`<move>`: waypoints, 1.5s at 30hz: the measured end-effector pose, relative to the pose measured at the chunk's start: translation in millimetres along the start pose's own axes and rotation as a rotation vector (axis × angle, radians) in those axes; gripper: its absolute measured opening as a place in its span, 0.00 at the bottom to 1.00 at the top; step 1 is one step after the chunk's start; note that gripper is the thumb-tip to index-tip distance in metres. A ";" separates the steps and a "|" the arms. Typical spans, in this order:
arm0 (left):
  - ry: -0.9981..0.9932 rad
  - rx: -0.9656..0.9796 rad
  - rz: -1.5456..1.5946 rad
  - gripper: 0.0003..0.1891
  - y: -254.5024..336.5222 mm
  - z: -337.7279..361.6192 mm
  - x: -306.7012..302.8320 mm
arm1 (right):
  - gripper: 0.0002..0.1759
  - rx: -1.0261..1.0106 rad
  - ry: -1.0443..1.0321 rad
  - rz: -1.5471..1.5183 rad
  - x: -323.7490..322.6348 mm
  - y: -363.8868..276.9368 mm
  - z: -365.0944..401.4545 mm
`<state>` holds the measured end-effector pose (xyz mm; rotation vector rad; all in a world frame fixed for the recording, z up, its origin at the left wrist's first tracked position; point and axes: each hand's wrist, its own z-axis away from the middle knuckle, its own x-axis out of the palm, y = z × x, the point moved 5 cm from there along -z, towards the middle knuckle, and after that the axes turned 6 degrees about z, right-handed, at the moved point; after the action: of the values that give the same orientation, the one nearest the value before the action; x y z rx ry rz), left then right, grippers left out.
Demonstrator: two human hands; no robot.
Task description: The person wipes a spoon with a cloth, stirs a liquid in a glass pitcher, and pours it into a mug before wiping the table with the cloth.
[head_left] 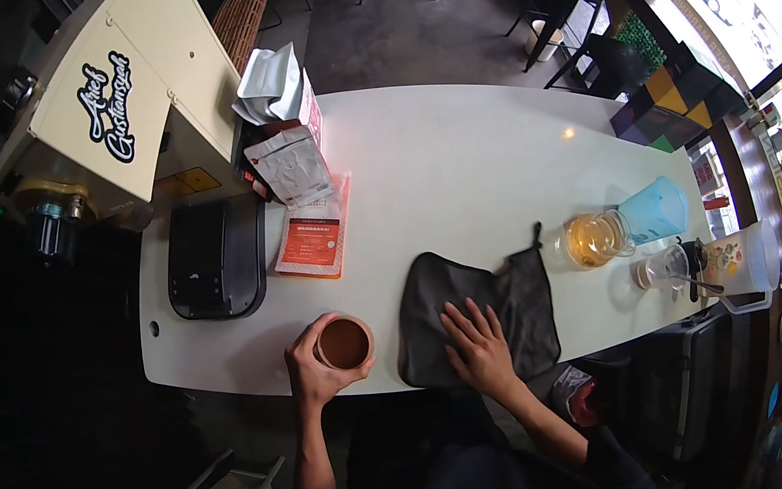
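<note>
My left hand (312, 363) is wrapped round a round brown cup (344, 344) near the front edge of the white table. Brown shows inside the cup; whether it is a drink or the bare inner wall I cannot make out. Flat on a dark grey cloth (427, 315) lies my right hand (477, 345), its fingers stretched out and spread. The cloth is spread on the tabletop, with a small loop at its far right corner.
A cream machine (137, 70) and a black scale-like device (215, 261) stand at the left. Behind the cup are an orange-labelled packet (314, 243) and a silver pouch (291, 168). A glass jug of amber liquid (593, 241), a blue container (654, 208) and a clear pitcher (739, 261) are at the right.
</note>
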<state>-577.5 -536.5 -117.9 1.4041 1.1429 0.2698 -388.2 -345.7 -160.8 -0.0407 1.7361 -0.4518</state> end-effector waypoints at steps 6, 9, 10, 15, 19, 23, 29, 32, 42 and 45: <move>-0.047 0.072 -0.014 0.41 0.2 -13.9 13.2 | 0.31 0.151 0.016 0.058 -7.7 16.2 20.8; -0.062 0.081 0.003 0.41 4.1 -19.7 20.7 | 0.31 0.168 0.035 0.092 -5.9 24.4 10.6; -0.068 0.078 0.009 0.40 5.2 -21.4 22.2 | 0.31 0.173 0.037 0.091 -4.8 27.5 6.2; -0.100 0.086 0.028 0.39 11.1 -31.5 35.3 | 0.31 0.248 0.064 0.126 -3.7 38.6 -5.4; -0.140 0.114 0.040 0.39 13.9 -41.4 50.8 | 0.28 0.335 0.147 0.010 -1.3 48.6 10.1; -0.157 0.150 0.054 0.38 18.5 -51.9 71.4 | 0.25 0.409 0.211 -0.067 -11.7 59.8 41.8; -0.232 0.171 0.052 0.37 29.1 -63.1 116.8 | 0.19 0.867 0.501 -0.993 -18.7 104.3 125.3; -0.246 0.182 0.057 0.37 35.2 -64.9 140.2 | 0.25 0.761 0.926 -1.629 -26.9 108.1 165.4; -0.227 0.105 0.066 0.36 55.9 -67.8 177.1 | 0.28 0.141 1.387 -2.297 -58.0 94.9 265.9; -0.235 0.081 0.013 0.40 66.1 -66.3 178.2 | 0.28 0.012 1.473 -2.349 -61.7 95.7 297.2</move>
<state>-510.5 -347.0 -128.3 1.4723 0.9600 0.0656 -71.2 -322.6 -176.5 -2.3932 2.0351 -2.5763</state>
